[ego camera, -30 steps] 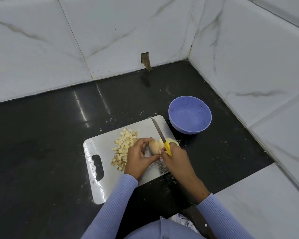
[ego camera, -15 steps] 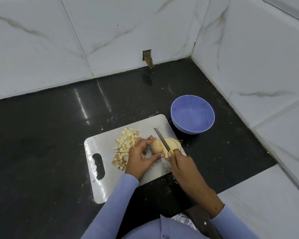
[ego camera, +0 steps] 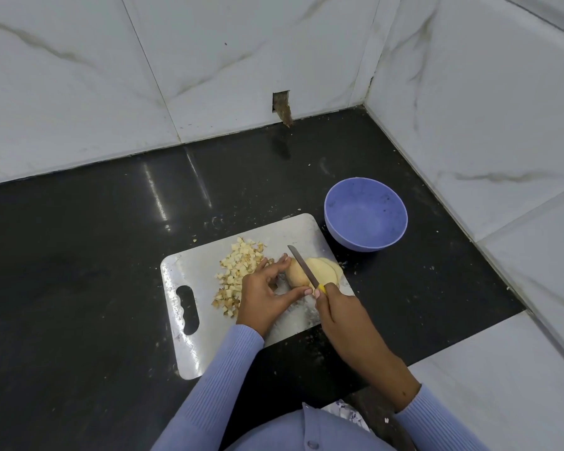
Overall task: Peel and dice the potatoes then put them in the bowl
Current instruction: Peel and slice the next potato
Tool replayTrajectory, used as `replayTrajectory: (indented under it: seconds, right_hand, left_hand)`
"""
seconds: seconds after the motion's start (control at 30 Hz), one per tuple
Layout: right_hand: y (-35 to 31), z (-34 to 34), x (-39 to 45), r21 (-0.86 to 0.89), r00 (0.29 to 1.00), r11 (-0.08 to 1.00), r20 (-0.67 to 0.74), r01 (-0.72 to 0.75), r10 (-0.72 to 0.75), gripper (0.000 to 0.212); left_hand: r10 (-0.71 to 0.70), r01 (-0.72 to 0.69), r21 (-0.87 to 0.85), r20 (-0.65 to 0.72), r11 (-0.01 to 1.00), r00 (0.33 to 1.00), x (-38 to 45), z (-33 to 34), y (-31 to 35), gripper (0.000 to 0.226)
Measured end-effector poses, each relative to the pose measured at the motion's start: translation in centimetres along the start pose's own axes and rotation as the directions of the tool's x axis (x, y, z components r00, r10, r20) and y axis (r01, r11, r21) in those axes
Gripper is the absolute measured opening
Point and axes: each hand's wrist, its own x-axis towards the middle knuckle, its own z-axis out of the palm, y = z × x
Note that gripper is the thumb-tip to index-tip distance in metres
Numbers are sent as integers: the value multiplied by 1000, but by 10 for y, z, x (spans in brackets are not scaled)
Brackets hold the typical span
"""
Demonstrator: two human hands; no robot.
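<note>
Black glossy countertop, white plastic cutting board. Left hand pinches tan potato piece on board. Right hand grips yellow-handled knife, blade across potato. Diced pile left; purple bowl beside board.

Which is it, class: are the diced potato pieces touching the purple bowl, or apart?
Apart. The head view shows the diced pile on the cutting board, bare board separating it from the bowl.

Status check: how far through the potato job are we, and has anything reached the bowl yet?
Done: a pile of dice lies on the board, with flat slices beside the blade. In hand: the left hand steadies a potato while the right hand slices it with the knife. Left: dicing the slices and filling the bowl, which holds no potato.
</note>
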Motion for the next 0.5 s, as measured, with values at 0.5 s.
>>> replayTrajectory:
  seconds: [0.5]
  right_hand:
    - [-4, 2, 4, -76, 998, 996, 42, -46, 50, 32]
  left_hand:
    - [-20, 14, -129, -41, 992, 999, -15, 6, 12, 47]
